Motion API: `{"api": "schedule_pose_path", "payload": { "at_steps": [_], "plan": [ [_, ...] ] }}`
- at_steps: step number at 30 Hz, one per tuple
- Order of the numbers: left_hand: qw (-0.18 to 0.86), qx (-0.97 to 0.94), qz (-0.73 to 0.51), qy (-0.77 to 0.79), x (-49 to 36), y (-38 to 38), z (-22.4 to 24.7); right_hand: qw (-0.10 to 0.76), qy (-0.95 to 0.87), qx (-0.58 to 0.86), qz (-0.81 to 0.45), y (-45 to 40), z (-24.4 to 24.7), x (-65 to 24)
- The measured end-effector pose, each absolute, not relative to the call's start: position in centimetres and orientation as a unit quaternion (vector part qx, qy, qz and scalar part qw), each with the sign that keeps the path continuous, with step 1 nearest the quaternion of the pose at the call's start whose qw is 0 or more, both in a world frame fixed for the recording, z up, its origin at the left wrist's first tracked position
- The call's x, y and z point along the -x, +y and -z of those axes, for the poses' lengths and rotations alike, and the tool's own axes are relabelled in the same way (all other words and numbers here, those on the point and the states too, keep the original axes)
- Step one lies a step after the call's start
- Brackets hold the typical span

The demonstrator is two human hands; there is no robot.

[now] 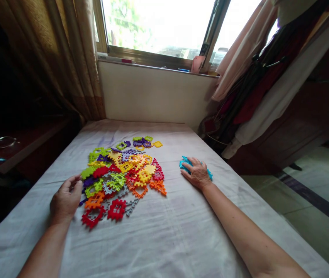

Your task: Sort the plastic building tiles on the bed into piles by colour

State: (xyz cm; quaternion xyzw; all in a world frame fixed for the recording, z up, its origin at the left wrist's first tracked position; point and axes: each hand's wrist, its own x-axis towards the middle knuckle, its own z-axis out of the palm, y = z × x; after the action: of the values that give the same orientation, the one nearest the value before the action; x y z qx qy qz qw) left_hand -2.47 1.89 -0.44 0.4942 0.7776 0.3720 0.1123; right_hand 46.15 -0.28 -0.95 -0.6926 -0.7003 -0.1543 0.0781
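Observation:
My right hand (195,172) lies flat with fingers spread over bright blue toothed plastic building pieces (185,161), covering most of them on the sheet. At the left edge of a multicoloured pile of interlocking pieces (124,166), my left hand (66,197) rests with loosely bent fingers and a gap beside the thumb; I see nothing held in it. Its fingertips are close to a green piece (88,172); whether they touch is unclear. Nearest me in the pile are a red square piece (117,209), a red frame piece (93,217) and a grey strip (131,207).
A pale sheet (164,243) covers the surface, which meets a low wall (153,94) under a window. A curtain (74,58) hangs at left, above a dark red table (37,141). Hanging clothes (254,112) reach down at right. A pink cup (197,64) stands on the sill.

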Motion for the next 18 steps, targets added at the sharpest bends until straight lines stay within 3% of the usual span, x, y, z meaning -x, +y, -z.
{"api": "schedule_pose_path", "payload": {
  "at_steps": [18],
  "plan": [
    [0.094, -0.507, -0.391, 0.762, 2.9, 1.7, 1.4, 0.096, -0.62, 0.754, 0.197, 10.2, 2.4, -51.4]
  ]
}}
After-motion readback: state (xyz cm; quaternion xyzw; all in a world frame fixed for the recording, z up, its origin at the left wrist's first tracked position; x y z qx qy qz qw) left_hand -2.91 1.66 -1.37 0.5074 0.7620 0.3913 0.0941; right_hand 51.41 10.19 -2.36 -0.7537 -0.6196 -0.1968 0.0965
